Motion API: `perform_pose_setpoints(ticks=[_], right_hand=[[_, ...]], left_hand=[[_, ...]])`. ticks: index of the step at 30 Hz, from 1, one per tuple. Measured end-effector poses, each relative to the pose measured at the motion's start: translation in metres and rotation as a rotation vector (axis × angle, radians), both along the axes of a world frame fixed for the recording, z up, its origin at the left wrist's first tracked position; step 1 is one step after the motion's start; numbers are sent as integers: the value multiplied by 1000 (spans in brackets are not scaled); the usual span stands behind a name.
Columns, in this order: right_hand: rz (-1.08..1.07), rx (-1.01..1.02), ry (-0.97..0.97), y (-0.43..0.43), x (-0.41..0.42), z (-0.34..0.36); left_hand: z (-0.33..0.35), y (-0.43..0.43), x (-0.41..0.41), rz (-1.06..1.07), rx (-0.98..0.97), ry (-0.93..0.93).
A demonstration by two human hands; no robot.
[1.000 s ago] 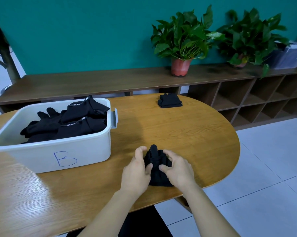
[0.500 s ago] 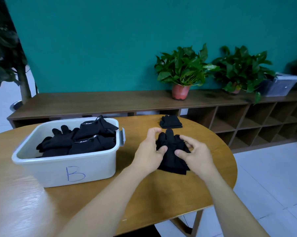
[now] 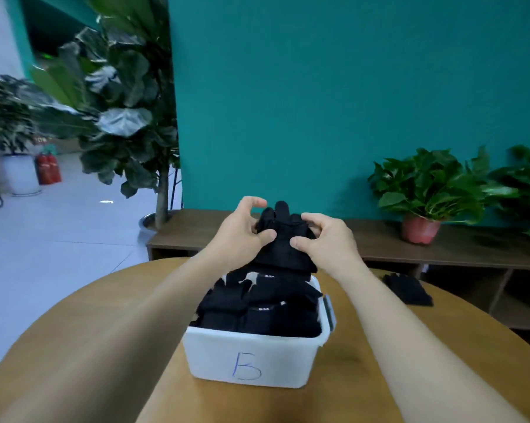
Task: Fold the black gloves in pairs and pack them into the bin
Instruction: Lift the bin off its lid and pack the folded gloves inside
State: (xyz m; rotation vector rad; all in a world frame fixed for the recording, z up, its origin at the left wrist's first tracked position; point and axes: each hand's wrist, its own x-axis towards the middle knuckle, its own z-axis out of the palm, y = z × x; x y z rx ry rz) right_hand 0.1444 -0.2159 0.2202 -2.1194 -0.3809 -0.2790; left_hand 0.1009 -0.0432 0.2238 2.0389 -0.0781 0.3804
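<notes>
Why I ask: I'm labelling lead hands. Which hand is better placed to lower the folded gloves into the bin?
Probably the right hand: its fingers curl over the folded gloves, thumb pressing them, above the bin; the left hand has its forefinger lifted off.

handwritten blue letter "B" — on the front wall of the white bin (image 3: pixel 275 358), small white marks on packed gloves (image 3: pixel 266 312) — unreadable

Wooden table (image 3: pixel 459 331), white bin (image 3: pixel 248 355) marked B, black gloves (image 3: pixel 408 290) beside it

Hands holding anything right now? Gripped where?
Yes. The left hand and right hand pinch the folded glove pair by its opposite side edges, above the bin.
</notes>
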Motion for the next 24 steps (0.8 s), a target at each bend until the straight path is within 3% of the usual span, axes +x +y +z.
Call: perform_pose_setpoints(ticks=[9,24], right_hand=[[105,-114,166,99,13,-63],[141,-199,356,98,-2,-113]], left_hand=[[-61,99,-3,150,-123,200],[-110,126,-6,48,157,325]])
